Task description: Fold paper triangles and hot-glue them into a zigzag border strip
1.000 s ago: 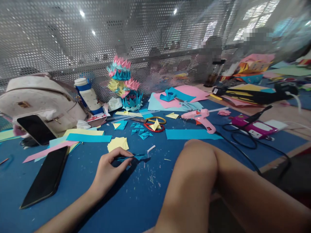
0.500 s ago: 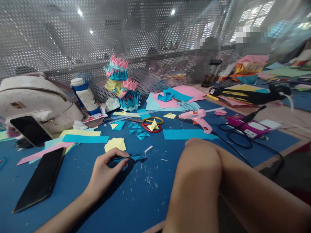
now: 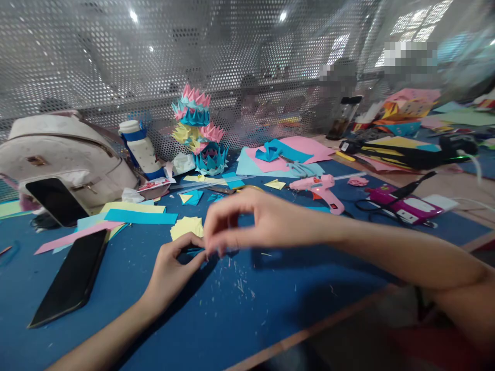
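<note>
My left hand (image 3: 170,263) pinches a piece of folded blue paper (image 3: 194,251), of which only a little shows between thumb and fingers. My right hand (image 3: 240,221), blurred, reaches in from the right, its curled fingertips meeting those of the left. Whether the right fingers hold anything is hidden. Just behind the left hand lies a stack of yellow paper squares (image 3: 186,227). A pink glue gun (image 3: 323,190) rests beyond the right forearm. The tiered folded-paper piece (image 3: 211,157) stands near the mesh partition.
At the left are a black phone (image 3: 71,281), paper strips (image 3: 141,216), a second phone (image 3: 58,201) against a white bag (image 3: 65,149), and a bottle (image 3: 143,149). Right of the glue gun lie a purple power strip (image 3: 402,203) and black cables. Small scraps dot the blue tabletop (image 3: 232,319).
My right hand has come over the table to the left hand's fingertips, covering the scissors and small blue pieces; before, the arm and knee-like bend lay lower right. The view has shifted slightly.
</note>
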Demonstrator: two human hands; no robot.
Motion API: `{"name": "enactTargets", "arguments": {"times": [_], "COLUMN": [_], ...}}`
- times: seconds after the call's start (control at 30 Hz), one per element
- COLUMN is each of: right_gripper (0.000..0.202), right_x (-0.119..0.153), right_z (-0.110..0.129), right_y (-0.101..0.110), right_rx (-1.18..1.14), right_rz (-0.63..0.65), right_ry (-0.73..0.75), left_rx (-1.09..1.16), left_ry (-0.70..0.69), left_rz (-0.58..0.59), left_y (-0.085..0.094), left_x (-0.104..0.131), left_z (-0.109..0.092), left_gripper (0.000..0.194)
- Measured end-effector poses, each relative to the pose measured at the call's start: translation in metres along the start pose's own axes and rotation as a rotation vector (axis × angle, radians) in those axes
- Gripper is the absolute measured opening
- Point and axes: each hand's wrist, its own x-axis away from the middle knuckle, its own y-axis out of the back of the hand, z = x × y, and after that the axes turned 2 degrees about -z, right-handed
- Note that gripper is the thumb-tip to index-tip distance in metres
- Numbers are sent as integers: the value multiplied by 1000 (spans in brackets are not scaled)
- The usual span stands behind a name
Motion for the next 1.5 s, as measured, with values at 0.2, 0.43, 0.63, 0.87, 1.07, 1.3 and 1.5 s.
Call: {"name": "enactTargets", "arguments": {"times": [0.2, 0.43, 0.63, 0.87, 1.07, 1.3, 1.5], "right_gripper": [14, 10, 4, 13, 26, 17, 23], "right_x": [-21, -38, -42, -41, -37, -8, 10], "right_z": [-46, -71, -76, -73, -73, -75, -73], "right_y": [72, 55, 55, 48, 52, 45, 25], "right_rx": [692, 739, 709, 576, 334, 31, -271], "right_rz": [-257, -187, -146, -134, -97, -155, -386], "right_ry": [-287, -318, -286, -300, -215, -169, -208], "left_rx": [-8, 4, 19, 5, 6, 17, 8], "left_ry": [-78, -68, -41, -10, -5, 10, 24], "left_rz": [48, 48, 50, 53, 46, 38, 7], "left_y": [0, -1, 0, 0, 0, 0, 0], "left_x": [1, 0, 0, -1, 0, 0, -3], "left_z": [1, 3, 4, 1, 1, 2, 2], "left_gripper": [7, 7, 7, 9, 9, 8, 8]}}
